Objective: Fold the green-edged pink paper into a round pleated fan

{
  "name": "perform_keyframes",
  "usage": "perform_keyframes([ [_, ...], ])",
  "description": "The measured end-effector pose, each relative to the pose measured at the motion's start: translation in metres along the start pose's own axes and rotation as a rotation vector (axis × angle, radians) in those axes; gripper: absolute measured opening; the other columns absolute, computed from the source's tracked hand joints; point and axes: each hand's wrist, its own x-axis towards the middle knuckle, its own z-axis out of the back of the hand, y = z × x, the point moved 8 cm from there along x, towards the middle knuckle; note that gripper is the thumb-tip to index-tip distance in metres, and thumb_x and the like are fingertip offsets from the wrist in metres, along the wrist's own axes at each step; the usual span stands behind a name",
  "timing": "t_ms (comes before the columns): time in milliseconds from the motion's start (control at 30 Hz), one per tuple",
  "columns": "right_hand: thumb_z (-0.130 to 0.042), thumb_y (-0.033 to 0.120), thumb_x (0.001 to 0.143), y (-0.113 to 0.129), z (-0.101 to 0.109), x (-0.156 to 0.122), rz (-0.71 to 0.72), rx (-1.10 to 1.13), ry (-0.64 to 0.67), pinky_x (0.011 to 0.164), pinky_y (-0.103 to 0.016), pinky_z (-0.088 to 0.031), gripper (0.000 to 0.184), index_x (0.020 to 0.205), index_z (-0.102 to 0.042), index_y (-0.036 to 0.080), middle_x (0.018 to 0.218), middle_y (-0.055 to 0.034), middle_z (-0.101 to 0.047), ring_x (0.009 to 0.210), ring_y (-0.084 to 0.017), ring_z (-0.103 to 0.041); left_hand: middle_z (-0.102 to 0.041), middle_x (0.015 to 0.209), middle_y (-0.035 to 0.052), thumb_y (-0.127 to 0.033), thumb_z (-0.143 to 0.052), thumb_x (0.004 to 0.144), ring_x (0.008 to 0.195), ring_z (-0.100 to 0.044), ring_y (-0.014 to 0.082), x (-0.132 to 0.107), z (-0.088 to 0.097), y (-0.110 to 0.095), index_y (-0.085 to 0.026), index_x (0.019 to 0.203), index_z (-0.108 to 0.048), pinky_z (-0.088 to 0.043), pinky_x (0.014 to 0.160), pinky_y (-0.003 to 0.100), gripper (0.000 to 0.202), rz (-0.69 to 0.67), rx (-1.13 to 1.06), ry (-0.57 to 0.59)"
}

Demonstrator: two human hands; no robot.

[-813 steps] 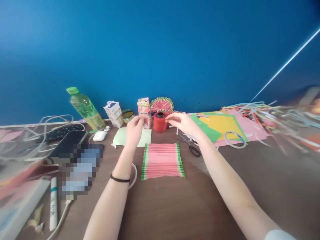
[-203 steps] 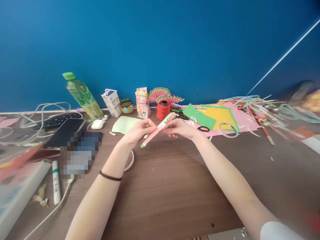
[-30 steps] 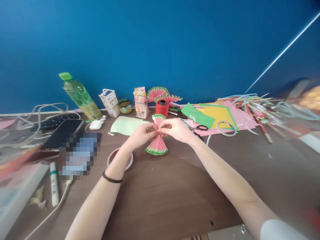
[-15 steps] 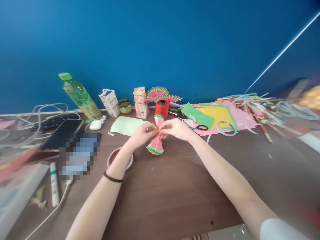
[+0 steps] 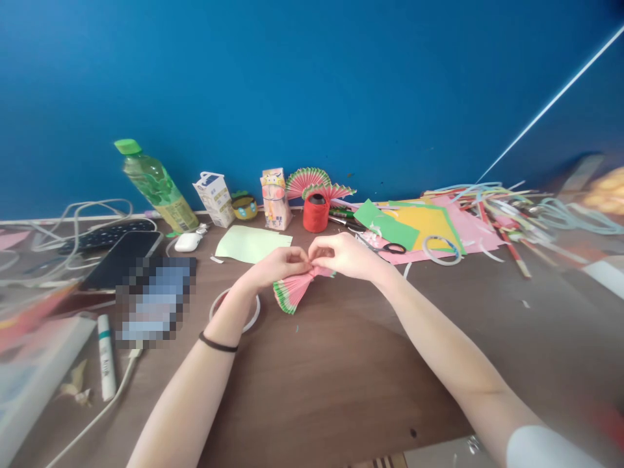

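Between my hands is a pleated paper fan [image 5: 294, 290], pink with a white and green edge, pinched narrow at its middle. One spread half points down and left; the other half is mostly hidden behind my right hand [image 5: 338, 255]. The fingertips of my left hand [image 5: 285, 262] pinch it near the middle, and those of my right hand close on it there too. A spool of red thread [image 5: 316, 216] stands just behind. Beyond the spool are more watermelon-coloured paper fans [image 5: 309, 182].
Light green paper [image 5: 251, 244], a small carton [image 5: 275, 201] and a tilted green bottle [image 5: 160, 185] lie left and behind. Scissors [image 5: 390, 248], coloured paper sheets [image 5: 429, 224] and a tape roll [image 5: 441, 251] are at the right. Another tape roll [image 5: 253, 315] sits under my left forearm.
The fan has turned from nearly upright to a slant, its lower half swinging left and its upper half going behind my right hand. Both hands stay close together at its middle.
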Motion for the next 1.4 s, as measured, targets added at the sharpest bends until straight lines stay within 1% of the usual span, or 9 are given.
perform_keyframes([
  [167, -0.060, 0.019, 0.073, 0.011, 0.009, -0.005, 0.018, -0.232, -0.004, 0.064, -0.024, -0.037, 0.009, 0.076, -0.067, 0.021, 0.075, -0.0002, -0.059, 0.066, -0.011, -0.052, -0.065, 0.082, 0.0003, -0.030, -0.062, 0.073, 0.080, -0.058, 0.0129, -0.009, -0.018, -0.004, -0.017, 0.082, -0.065, -0.041, 0.078, 0.025, 0.015, 0.043, -0.085, 0.243],
  [433, -0.069, 0.025, 0.066, -0.010, -0.012, -0.002, -0.062, 0.409, 0.311, 0.065, -0.023, -0.045, 0.016, 0.077, -0.064, 0.014, 0.072, -0.0006, -0.066, 0.068, -0.011, -0.060, -0.063, 0.074, -0.0006, -0.026, -0.069, 0.070, 0.070, -0.056, 0.0095, -0.018, -0.035, -0.013, -0.015, 0.074, -0.065, -0.042, 0.070, 0.020, 0.012, 0.004, -0.256, 0.520],
  [633, -0.070, 0.018, 0.060, -0.026, -0.038, -0.005, -0.164, 0.679, 0.512, 0.057, -0.020, -0.042, 0.013, 0.071, -0.065, 0.013, 0.063, 0.0011, -0.066, 0.058, -0.009, -0.058, -0.063, 0.065, 0.0010, -0.027, -0.073, 0.064, 0.062, -0.055, 0.0105, -0.026, -0.047, -0.021, -0.014, 0.067, -0.066, -0.042, 0.061, 0.020, 0.015, 0.021, -0.344, 0.627],
  [700, -0.067, 0.015, 0.061, -0.028, -0.035, -0.001, -0.148, 0.735, 0.409, 0.057, -0.020, -0.041, 0.009, 0.069, -0.064, 0.012, 0.064, 0.0013, -0.065, 0.058, -0.008, -0.056, -0.061, 0.061, 0.0007, -0.028, -0.074, 0.062, 0.059, -0.054, 0.0100, -0.024, -0.043, -0.024, -0.014, 0.063, -0.065, -0.042, 0.059, 0.020, 0.017, -0.024, -0.412, 0.554],
  [833, -0.061, 0.019, 0.066, -0.038, -0.022, 0.010, -0.135, 0.906, 0.021, 0.059, -0.021, -0.042, 0.007, 0.063, -0.059, 0.014, 0.063, 0.0028, -0.060, 0.059, -0.008, -0.052, -0.058, 0.058, 0.0000, -0.029, -0.077, 0.057, 0.055, -0.052, 0.0096, -0.014, -0.020, -0.023, -0.014, 0.061, -0.064, -0.040, 0.053, 0.020, 0.020, -0.113, -0.616, 0.239],
  [933, -0.065, 0.022, 0.065, -0.048, -0.031, 0.015, -0.190, 1.070, -0.127, 0.057, -0.022, -0.042, 0.010, 0.064, -0.058, 0.015, 0.063, 0.0022, -0.059, 0.059, -0.010, -0.052, -0.059, 0.060, 0.0003, -0.028, -0.077, 0.056, 0.057, -0.053, 0.0098, -0.009, -0.004, -0.018, -0.015, 0.061, -0.063, -0.040, 0.053, 0.020, 0.020, -0.164, -0.688, 0.083],
  [1133, -0.077, 0.021, 0.056, -0.042, -0.062, 0.018, -0.207, 1.354, -0.042, 0.046, -0.017, -0.037, 0.024, 0.075, -0.063, 0.016, 0.067, 0.0009, -0.061, 0.054, -0.006, -0.051, -0.059, 0.063, -0.0011, -0.027, -0.078, 0.054, 0.057, -0.054, 0.0089, -0.004, 0.025, -0.011, -0.015, 0.062, -0.062, -0.044, 0.054, 0.021, 0.021, -0.275, -0.759, -0.104],
  [1300, -0.078, 0.024, 0.058, -0.036, -0.071, 0.016, -0.232, 1.465, 0.000, 0.046, -0.013, -0.038, 0.023, 0.074, -0.066, 0.013, 0.059, 0.0012, -0.060, 0.051, -0.003, -0.049, -0.060, 0.066, -0.0029, -0.021, -0.077, 0.056, 0.056, -0.055, 0.0067, -0.005, 0.038, -0.002, -0.015, 0.064, -0.059, -0.046, 0.054, 0.018, 0.020, -0.299, -0.751, -0.271],
  [1400, -0.077, 0.025, 0.060, -0.034, -0.073, 0.016, -0.223, 1.459, 0.020, 0.046, -0.014, -0.037, 0.020, 0.071, -0.066, 0.012, 0.056, 0.0013, -0.060, 0.048, -0.003, -0.048, -0.059, 0.063, -0.0032, -0.027, -0.075, 0.060, 0.053, -0.055, 0.0082, -0.003, 0.035, 0.003, -0.017, 0.068, -0.059, -0.047, 0.051, 0.020, 0.021, -0.260, -0.755, -0.261],
])
